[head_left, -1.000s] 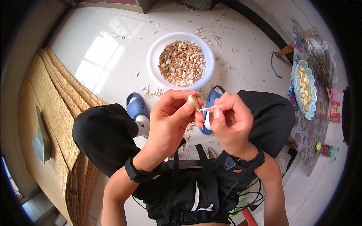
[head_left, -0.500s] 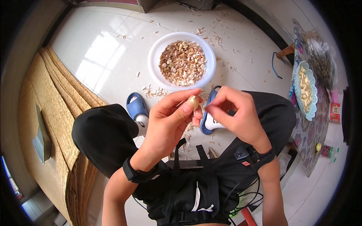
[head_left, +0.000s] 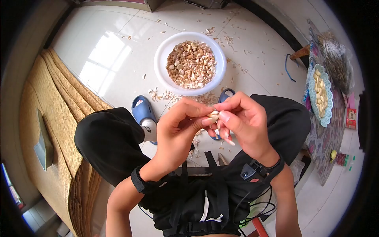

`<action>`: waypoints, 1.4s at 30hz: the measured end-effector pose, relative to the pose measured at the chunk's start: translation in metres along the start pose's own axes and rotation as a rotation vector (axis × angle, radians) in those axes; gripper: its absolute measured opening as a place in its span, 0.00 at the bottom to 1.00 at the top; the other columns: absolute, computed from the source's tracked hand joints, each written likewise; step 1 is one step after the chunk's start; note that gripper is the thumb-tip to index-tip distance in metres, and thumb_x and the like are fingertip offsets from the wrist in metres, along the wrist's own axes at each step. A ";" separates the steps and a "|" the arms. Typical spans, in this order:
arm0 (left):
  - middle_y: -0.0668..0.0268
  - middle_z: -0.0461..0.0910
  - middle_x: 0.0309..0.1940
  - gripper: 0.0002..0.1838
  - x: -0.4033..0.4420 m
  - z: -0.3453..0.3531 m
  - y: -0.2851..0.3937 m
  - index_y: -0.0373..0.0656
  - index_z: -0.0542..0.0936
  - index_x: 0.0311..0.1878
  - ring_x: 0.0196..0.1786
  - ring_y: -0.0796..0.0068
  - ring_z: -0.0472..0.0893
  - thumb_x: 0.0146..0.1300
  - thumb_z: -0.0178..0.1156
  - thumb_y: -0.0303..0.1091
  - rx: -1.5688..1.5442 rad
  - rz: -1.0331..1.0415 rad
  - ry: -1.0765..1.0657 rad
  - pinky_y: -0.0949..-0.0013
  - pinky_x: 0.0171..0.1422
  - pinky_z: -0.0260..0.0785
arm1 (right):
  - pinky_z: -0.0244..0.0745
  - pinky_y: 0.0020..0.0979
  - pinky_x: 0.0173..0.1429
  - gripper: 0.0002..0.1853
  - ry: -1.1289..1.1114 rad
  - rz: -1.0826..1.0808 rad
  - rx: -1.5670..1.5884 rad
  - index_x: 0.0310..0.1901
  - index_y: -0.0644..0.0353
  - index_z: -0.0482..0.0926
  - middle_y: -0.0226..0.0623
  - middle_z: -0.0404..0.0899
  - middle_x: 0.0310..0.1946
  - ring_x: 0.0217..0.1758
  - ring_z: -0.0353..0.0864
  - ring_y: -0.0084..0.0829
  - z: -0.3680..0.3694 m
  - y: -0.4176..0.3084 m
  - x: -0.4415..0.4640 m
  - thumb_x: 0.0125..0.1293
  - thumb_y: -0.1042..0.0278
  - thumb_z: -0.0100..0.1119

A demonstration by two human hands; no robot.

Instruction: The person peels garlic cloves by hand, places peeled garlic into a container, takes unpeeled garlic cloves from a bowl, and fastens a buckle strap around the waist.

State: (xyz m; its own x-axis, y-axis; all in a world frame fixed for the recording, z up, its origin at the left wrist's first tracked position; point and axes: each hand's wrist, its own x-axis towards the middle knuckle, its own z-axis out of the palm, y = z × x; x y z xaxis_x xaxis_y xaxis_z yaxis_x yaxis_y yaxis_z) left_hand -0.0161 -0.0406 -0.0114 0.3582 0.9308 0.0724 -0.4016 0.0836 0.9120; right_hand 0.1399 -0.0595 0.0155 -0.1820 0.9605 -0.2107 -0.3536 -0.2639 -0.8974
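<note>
While the left hand (head_left: 174,127) pinches a small, cream-coloured, rounded garlic clove (head_left: 213,115), the right hand (head_left: 246,128), pinching its other side, should peel gently to avoid bruising.

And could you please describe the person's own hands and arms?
The left hand and right hand are ungloved, with no sleeves showing on the forearms. The left wears a black wristband; the right, a black wrist strap carrying a small dark device with a reddish mark.
</note>
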 end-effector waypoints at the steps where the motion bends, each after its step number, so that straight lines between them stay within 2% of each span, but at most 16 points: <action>1: 0.57 0.72 0.35 0.06 0.000 -0.001 0.001 0.28 0.73 0.37 0.34 0.70 0.77 0.55 0.52 0.13 0.044 0.012 -0.006 0.71 0.36 0.74 | 0.67 0.18 0.26 0.07 -0.017 0.000 0.004 0.39 0.68 0.70 0.37 0.75 0.28 0.26 0.73 0.17 0.000 0.000 0.000 0.62 0.74 0.50; 5: 0.57 0.72 0.35 0.07 0.001 -0.001 0.001 0.28 0.73 0.36 0.33 0.70 0.77 0.53 0.52 0.12 0.011 0.010 -0.002 0.72 0.36 0.74 | 0.67 0.17 0.26 0.06 -0.066 -0.006 0.070 0.39 0.67 0.70 0.37 0.75 0.28 0.25 0.72 0.17 -0.004 0.002 0.001 0.63 0.74 0.49; 11: 0.58 0.72 0.34 0.08 -0.001 -0.004 0.001 0.29 0.74 0.34 0.34 0.72 0.77 0.51 0.53 0.10 0.145 0.064 0.002 0.74 0.35 0.74 | 0.66 0.17 0.26 0.06 -0.062 -0.035 0.047 0.39 0.67 0.70 0.37 0.75 0.27 0.25 0.71 0.16 0.000 0.004 0.000 0.63 0.74 0.49; 17: 0.60 0.74 0.30 0.09 -0.003 -0.004 0.007 0.30 0.76 0.32 0.33 0.74 0.76 0.48 0.54 0.09 0.388 0.116 0.014 0.75 0.33 0.71 | 0.67 0.17 0.28 0.06 -0.061 -0.002 0.053 0.39 0.68 0.70 0.35 0.75 0.27 0.25 0.71 0.16 0.000 0.001 -0.004 0.61 0.77 0.50; 20: 0.59 0.74 0.29 0.10 -0.002 -0.004 0.010 0.31 0.77 0.31 0.32 0.73 0.77 0.48 0.53 0.08 0.466 0.208 -0.021 0.75 0.33 0.72 | 0.69 0.18 0.29 0.05 0.005 -0.136 0.001 0.37 0.69 0.71 0.33 0.75 0.26 0.25 0.72 0.15 0.009 0.004 -0.005 0.58 0.81 0.52; 23: 0.59 0.74 0.29 0.10 -0.004 -0.002 0.013 0.31 0.76 0.32 0.30 0.73 0.76 0.47 0.53 0.08 0.373 0.207 -0.028 0.75 0.34 0.72 | 0.70 0.20 0.27 0.04 0.014 -0.316 -0.289 0.33 0.68 0.72 0.31 0.74 0.23 0.24 0.72 0.14 0.010 0.010 -0.003 0.54 0.83 0.54; 26: 0.59 0.73 0.29 0.10 -0.006 -0.008 0.005 0.30 0.75 0.31 0.30 0.74 0.76 0.48 0.53 0.08 0.288 0.165 0.014 0.75 0.34 0.73 | 0.68 0.20 0.24 0.05 0.083 -0.334 -0.424 0.30 0.67 0.72 0.32 0.73 0.20 0.21 0.72 0.15 0.014 0.018 0.000 0.51 0.83 0.56; 33: 0.62 0.72 0.28 0.07 -0.005 -0.010 -0.001 0.31 0.75 0.30 0.32 0.75 0.76 0.49 0.56 0.10 0.106 0.008 0.059 0.75 0.37 0.72 | 0.65 0.22 0.20 0.07 0.174 -0.527 -0.604 0.27 0.65 0.70 0.35 0.69 0.16 0.16 0.71 0.21 0.016 0.027 0.003 0.46 0.83 0.56; 36: 0.62 0.72 0.29 0.06 -0.005 -0.004 0.000 0.31 0.75 0.30 0.32 0.75 0.76 0.49 0.57 0.12 0.007 -0.047 0.064 0.75 0.37 0.72 | 0.64 0.22 0.20 0.07 0.159 -0.445 -0.474 0.27 0.65 0.70 0.35 0.69 0.16 0.15 0.69 0.21 0.014 0.027 0.000 0.46 0.83 0.56; 39: 0.62 0.72 0.29 0.05 -0.005 -0.004 -0.002 0.30 0.75 0.30 0.32 0.74 0.76 0.50 0.57 0.12 -0.007 -0.077 0.062 0.74 0.37 0.72 | 0.63 0.21 0.20 0.06 0.186 -0.493 -0.502 0.27 0.65 0.70 0.34 0.68 0.16 0.15 0.68 0.20 0.014 0.028 -0.002 0.47 0.83 0.55; 42: 0.62 0.71 0.29 0.04 -0.006 -0.003 -0.001 0.30 0.75 0.30 0.32 0.72 0.77 0.51 0.56 0.12 -0.167 -0.086 0.058 0.73 0.35 0.73 | 0.63 0.19 0.20 0.05 0.197 -0.483 -0.381 0.28 0.66 0.70 0.32 0.69 0.17 0.16 0.68 0.16 0.018 0.026 -0.005 0.49 0.83 0.55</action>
State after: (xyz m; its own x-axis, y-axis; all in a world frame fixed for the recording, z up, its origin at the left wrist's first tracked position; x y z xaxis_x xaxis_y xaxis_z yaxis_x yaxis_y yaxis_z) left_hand -0.0199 -0.0450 -0.0140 0.3501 0.9362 -0.0311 -0.5076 0.2176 0.8337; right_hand 0.1154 -0.0726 -0.0002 0.1009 0.9710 0.2169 0.0040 0.2177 -0.9760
